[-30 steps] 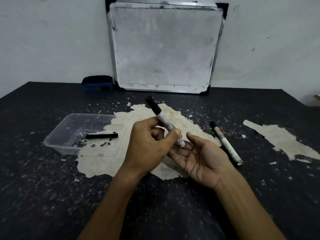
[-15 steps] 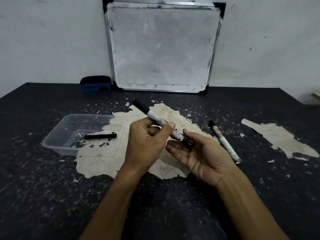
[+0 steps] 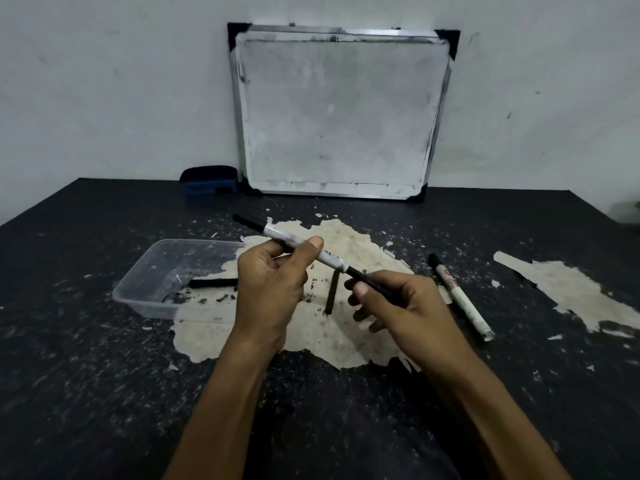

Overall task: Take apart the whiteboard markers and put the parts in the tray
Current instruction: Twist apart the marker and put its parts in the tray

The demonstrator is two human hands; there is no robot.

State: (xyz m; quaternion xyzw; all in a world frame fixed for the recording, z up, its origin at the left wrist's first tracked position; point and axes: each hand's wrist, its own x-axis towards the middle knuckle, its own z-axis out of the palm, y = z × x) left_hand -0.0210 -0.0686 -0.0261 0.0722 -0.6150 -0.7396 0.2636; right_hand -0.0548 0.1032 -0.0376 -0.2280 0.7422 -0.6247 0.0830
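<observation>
the left hand (image 3: 273, 285) pinches the marker (image 3: 304, 245) barrel above the bench, right of the tray (image 3: 145, 271). its long axis slants down-right into the right hand (image 3: 398, 303), whose grip closes on the black ink core (image 3: 367, 280).

Both bare forearms reaching in from the near edge, over the middle of the surface. Left hand (image 3: 273, 285) raised, back toward the camera, thumb pressed against curled fingers in a pinch grip. Right hand (image 3: 401, 306) lower and just beside it, thumb on top, fingers curled under, also closed in a grip. Wrists apart, hands not touching.
</observation>
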